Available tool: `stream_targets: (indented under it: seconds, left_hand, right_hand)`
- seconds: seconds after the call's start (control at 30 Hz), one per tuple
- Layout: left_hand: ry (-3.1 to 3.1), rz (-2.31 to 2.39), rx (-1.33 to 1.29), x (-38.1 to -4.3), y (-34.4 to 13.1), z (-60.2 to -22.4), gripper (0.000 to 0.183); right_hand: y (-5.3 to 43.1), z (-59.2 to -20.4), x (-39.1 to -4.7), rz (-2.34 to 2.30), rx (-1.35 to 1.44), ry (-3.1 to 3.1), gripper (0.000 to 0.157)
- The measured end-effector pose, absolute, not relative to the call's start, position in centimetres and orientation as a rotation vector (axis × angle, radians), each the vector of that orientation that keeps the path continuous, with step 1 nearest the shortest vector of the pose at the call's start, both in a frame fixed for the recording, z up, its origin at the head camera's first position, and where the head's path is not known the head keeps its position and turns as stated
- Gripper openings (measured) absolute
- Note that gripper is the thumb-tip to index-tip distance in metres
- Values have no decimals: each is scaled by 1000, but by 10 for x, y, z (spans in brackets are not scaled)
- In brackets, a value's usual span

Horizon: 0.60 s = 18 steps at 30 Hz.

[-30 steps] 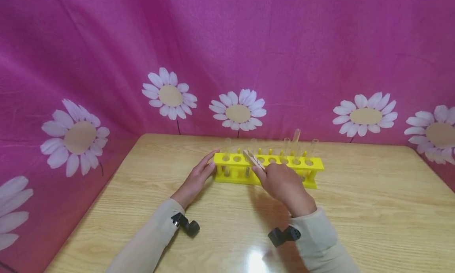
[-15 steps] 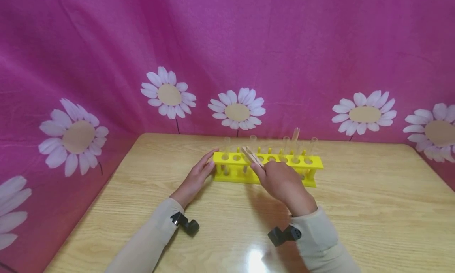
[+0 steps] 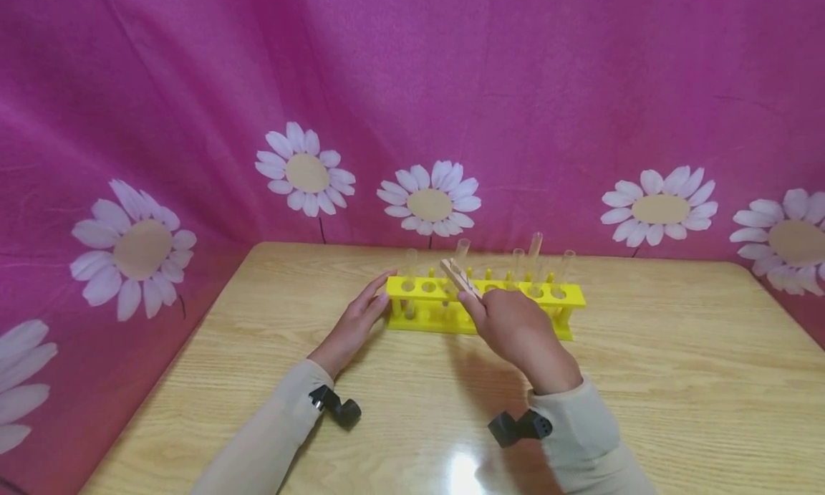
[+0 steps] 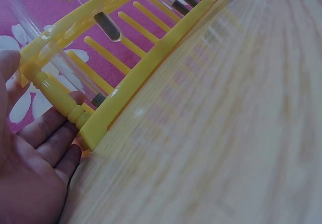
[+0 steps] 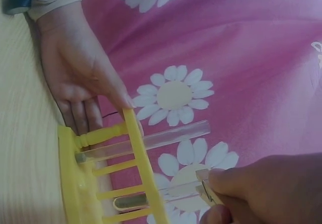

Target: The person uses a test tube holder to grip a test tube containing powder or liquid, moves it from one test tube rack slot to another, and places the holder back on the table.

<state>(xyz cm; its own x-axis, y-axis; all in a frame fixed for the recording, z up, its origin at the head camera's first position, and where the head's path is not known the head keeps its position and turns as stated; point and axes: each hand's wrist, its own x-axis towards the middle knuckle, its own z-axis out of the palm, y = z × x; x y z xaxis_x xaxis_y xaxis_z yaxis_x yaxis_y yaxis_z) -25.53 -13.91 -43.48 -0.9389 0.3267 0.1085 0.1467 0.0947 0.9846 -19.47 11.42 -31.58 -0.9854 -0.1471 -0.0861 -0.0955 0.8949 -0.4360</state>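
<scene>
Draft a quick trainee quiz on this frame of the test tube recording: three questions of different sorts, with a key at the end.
1. Multiple choice: what does the right grip hold?
A) a spoon
B) a wooden clamp
C) a paintbrush

2. True or false: the bottom of the clamped tube hangs above the base of the yellow rack.

3. Fill in, using the person's own sides: the left grip holds the ____ end of the rack.

Key:
1. B.
2. True; both wrist views show its rounded bottom apart from the base.
3. Left.
</scene>
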Motion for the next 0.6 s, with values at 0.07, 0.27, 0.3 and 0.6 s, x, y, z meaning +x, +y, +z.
stream_targets:
  seconds: [0.07,0.27,0.3,0.6]
  left_hand:
    - [2207,1971,489,-256,-139,-434,48]
    - [2209,1953,482,-257,-139,-435,48]
    - [2207,1950,482,-257,-140,-434,48]
    - [2196,1911,473,-244,-137,-412,50]
  right_hand:
    - [115,-314,-194,-665,-202,2956,47]
    - [118,-309,-192,-649,-219,2995,49]
    - [118,-308,-191,-650,-218,2997,49]
    - [118,-302,-186,-673,-244,3011,50]
